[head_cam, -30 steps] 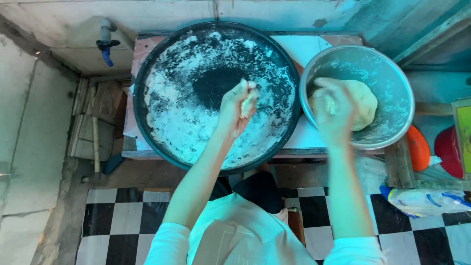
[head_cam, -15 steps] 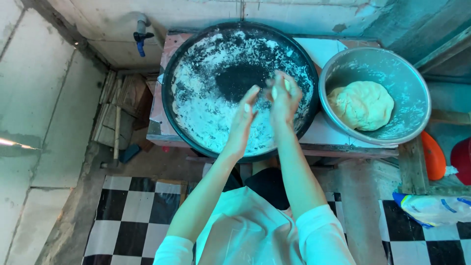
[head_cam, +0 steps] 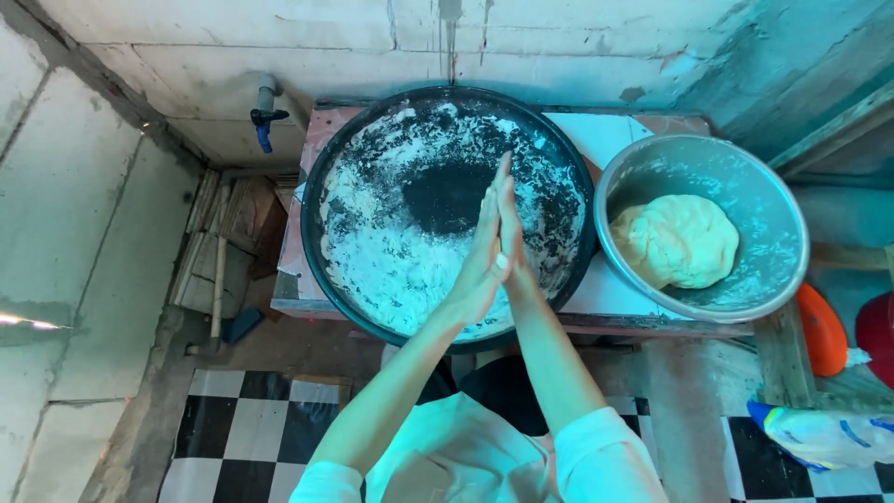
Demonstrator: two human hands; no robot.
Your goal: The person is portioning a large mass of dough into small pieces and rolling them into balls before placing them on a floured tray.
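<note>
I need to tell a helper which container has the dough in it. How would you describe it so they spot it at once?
Start at the small table against the wall. Two round vessels sit on it: a big black pan dusted with flour, and to its right a metal bowl. The dough lies in the bowl, which is smaller, shiny grey, and holds one pale lump.
</note>
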